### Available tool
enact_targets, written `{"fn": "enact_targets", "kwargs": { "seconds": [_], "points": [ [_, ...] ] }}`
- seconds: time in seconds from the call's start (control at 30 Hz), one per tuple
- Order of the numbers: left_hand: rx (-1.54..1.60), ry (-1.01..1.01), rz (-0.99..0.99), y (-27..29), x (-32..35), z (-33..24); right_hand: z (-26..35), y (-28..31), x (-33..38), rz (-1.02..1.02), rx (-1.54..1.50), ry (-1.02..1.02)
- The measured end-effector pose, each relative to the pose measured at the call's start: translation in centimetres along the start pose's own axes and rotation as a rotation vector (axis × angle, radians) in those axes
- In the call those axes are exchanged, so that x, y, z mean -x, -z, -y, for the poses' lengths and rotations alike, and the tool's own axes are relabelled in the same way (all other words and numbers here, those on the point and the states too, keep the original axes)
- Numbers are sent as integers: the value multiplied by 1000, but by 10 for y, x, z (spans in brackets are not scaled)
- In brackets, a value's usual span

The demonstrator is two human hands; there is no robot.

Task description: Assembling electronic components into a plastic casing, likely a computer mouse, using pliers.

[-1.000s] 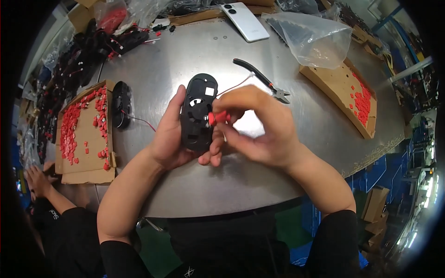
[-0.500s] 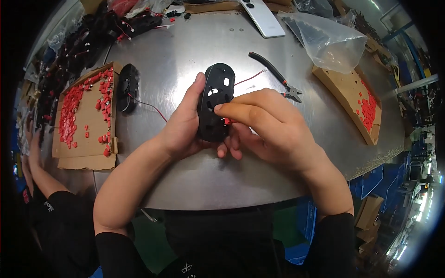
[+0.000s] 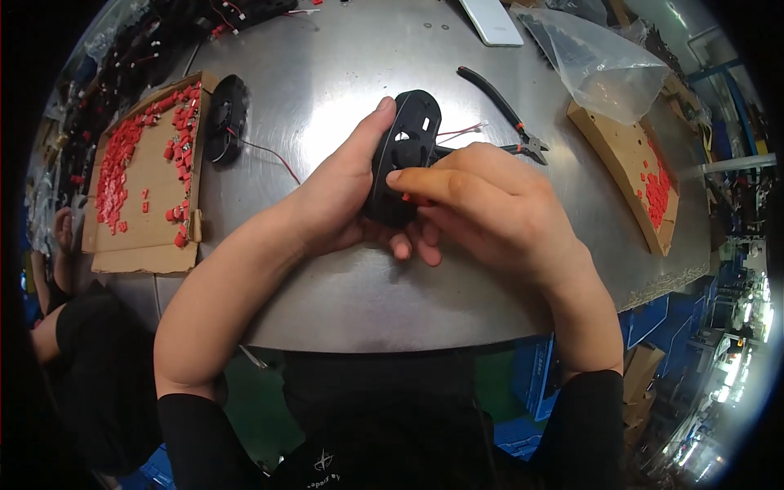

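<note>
My left hand (image 3: pixel 349 184) is closed around a long, rounded black plastic housing (image 3: pixel 415 110), its thumb along the left edge. The housing stands tilted over the table, with cutouts and a small white rectangle on its face. My right hand (image 3: pixel 510 208) pinches a small red part (image 3: pixel 414 198) at the housing's lower right, mostly hidden by the fingers. Its index fingertip touches the housing's face. A thin red wire (image 3: pixel 461 131) with a white end sticks out beyond the housing's right side. Diagonal cutters (image 3: pixel 523 131) with black handles lie beyond my right hand.
On the left lies a cardboard tray (image 3: pixel 167 220) of small red parts, beside another black housing (image 3: pixel 227 118) with a wire. A second cardboard tray (image 3: pixel 608 159) of red pieces, a clear plastic bag (image 3: pixel 600 73) and a white phone (image 3: pixel 494 20) are farther right. A co-worker's hand (image 3: pixel 63 229) shows at far left.
The whole view has shifted. The housing leans more to the right, and the red part shows less between my right fingers. Both hands keep their hold. The co-worker's arm has moved.
</note>
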State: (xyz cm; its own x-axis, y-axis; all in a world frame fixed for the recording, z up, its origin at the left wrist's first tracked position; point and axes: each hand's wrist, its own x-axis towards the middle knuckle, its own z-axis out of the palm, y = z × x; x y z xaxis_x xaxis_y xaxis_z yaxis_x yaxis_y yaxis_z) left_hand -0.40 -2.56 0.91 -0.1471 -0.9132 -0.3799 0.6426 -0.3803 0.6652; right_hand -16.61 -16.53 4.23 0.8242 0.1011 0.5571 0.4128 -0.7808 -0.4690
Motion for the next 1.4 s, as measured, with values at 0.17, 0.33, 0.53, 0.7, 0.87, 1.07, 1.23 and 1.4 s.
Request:
{"fn": "enact_targets", "kwargs": {
  "seconds": [0.17,0.33,0.53,0.7,0.87,1.07,1.23,1.4],
  "points": [
    [28,19,-54,-4,-2,-2,-4,-9,5,-42,-63,-72],
    [-1,-10,-1,2,0,1,0,-10,4,-61,-62,-60],
    [19,-207,-130,-12,0,10,7,-1,2,-40,22,-248],
    [-33,-549,-233,-14,-6,26,10,-3,4,-292,-207,-175],
    [-318,-906,-260,-14,-3,39,13,-14,11,-272,-616,-493],
    [-621,-966,-485,-27,-1,35,3,-25,18,-307,-533,-408],
    [-592,-962,-505,-28,-1,36,10,-22,16,-335,-440,-383],
    [-592,-961,-489,-21,0,38,4,-30,17,-351,-439,-361]
  ]
}}
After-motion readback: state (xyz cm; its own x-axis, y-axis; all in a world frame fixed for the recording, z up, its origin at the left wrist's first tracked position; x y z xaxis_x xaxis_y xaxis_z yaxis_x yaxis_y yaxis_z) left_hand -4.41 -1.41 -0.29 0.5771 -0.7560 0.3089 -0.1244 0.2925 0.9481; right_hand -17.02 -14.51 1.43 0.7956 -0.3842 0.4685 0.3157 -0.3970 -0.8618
